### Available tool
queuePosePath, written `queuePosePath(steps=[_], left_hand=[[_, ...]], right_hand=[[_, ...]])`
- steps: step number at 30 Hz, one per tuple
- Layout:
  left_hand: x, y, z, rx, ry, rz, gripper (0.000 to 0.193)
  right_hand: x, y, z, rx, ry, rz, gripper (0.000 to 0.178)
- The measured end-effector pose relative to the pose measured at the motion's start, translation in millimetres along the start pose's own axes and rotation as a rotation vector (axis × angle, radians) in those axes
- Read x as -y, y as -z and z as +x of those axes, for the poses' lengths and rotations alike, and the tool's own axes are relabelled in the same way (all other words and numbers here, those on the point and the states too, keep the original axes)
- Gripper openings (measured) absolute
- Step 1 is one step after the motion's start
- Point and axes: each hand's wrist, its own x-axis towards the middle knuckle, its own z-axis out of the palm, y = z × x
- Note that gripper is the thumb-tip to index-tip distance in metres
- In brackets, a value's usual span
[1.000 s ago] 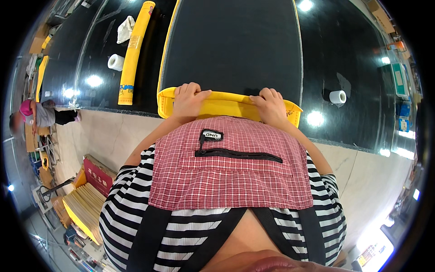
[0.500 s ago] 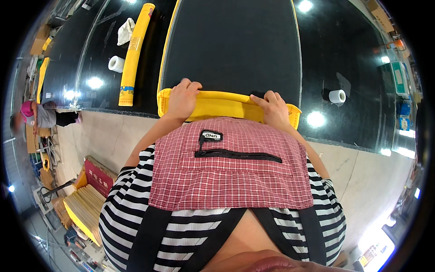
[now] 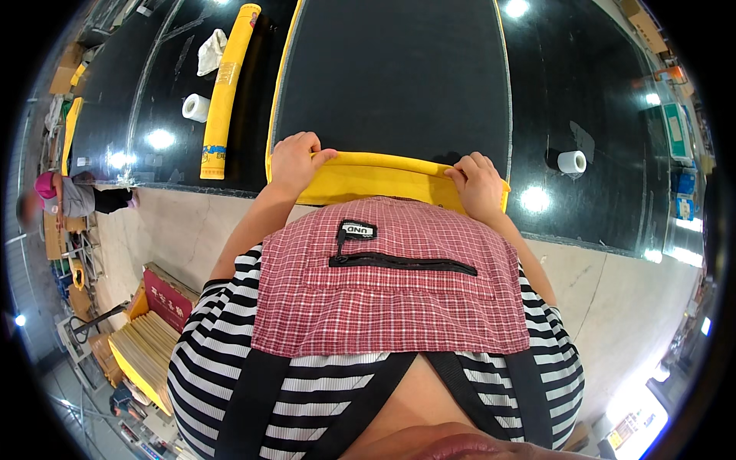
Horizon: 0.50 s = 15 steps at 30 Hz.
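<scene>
A long sheet of mat (image 3: 391, 77), dark on its upper face with yellow along its edges, lies lengthwise on the black table. Its near end is turned up, showing a yellow underside (image 3: 383, 175) close against my apron. My left hand (image 3: 297, 162) is closed on the left part of the folded edge, thumb pointing inward along it. Near the right corner my right hand (image 3: 477, 185) pinches the same edge, fingers curled over the top. The fingertips on the far side of the fold are partly hidden.
Left of the mat lies a rolled yellow mat (image 3: 225, 92), beside a roll of clear tape (image 3: 196, 108) and a crumpled white cloth (image 3: 211, 53). Another tape roll (image 3: 572, 162) stands at right. A person (image 3: 69, 194) is at far left; a box of yellow-edged sheets (image 3: 144, 354) sits lower left.
My hands have moved farther apart along the folded edge, left hand leftward and right hand rightward. The mat's turned-up end lies a little flatter between them.
</scene>
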Motion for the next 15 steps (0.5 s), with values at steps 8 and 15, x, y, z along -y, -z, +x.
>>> queuePosePath(steps=[8,15], left_hand=[[16.3,-4.9,-5.2,-0.089,-0.18,-0.105,0.026],[17.6,16.0,-5.9,-0.113,-0.388,0.073,0.012]], right_hand=[[-8.5,16.0,-5.0,0.137,0.203,-0.169,0.025],[-18.2,21.0,-7.4,0.132,0.121,-0.129,0.031]])
